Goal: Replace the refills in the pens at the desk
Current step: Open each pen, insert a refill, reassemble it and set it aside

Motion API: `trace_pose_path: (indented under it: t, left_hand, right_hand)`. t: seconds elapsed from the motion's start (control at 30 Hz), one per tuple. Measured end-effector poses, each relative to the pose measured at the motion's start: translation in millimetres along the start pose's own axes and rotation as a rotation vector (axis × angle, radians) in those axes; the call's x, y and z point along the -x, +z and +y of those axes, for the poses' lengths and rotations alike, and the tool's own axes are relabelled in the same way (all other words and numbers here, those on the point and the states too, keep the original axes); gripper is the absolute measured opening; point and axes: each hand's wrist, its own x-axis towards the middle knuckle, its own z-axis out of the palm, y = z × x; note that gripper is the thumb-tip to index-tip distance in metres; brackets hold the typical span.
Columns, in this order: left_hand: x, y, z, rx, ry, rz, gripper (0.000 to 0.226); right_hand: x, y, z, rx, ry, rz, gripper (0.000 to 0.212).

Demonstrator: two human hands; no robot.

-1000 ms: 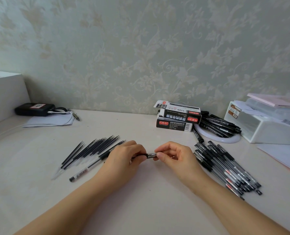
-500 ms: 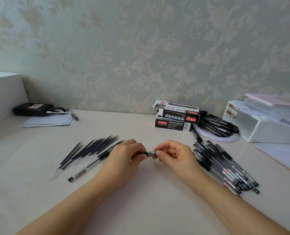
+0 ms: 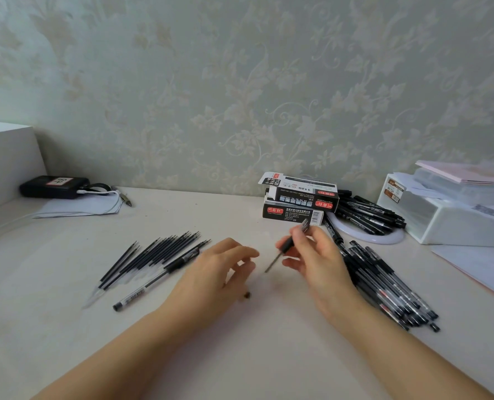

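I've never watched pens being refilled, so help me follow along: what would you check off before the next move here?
1. Right hand grips the black pen piece: ok.
2. Left hand free: cannot tell; something small and dark shows beneath it.
3. Thin black refills within reach, fanned on the pale desk: ok.
4. Clear-barrelled pen lies beside the refills: ok.
5. Heap of black pens beside the right hand: ok.
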Motion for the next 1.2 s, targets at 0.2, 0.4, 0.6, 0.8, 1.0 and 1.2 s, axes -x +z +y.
trace_pose_path:
  t: [0.2, 0.4, 0.6, 0.8, 1.0, 1.2]
  left_hand:
    - [-1, -12, -16, -0.316, -0.306, 0.113, 0.018]
    - [1, -18, -16, -0.578, -0.533, 0.068, 0.020]
    - [1, -16, -20, -0.543, -0.572, 0.034, 0.019]
    - [0, -12, -21, -0.478, -0.475, -0.015, 0.022]
    - [-4, -9, 2, -0.207, -0.047, -0.075, 0.019]
    - [-1, -1, -1, -0.014, 0.036, -0.117, 0.006]
  right_hand:
    - [-11, -24, -4, 0.551, -0.252, 0.162, 0.015]
    - [-6, -38, 0, 1.309, -0.305, 0.117, 0.018]
    - [-6, -42, 5, 1.472, -0.281, 0.073, 0.023]
    - [-5, -39, 5, 1.489, -0.346, 0.076, 0.023]
    - [3, -22, -4, 1.217, -0.623, -0.043, 0.021]
    - [13, -4, 3, 1.210, -0.617, -0.437, 0.021]
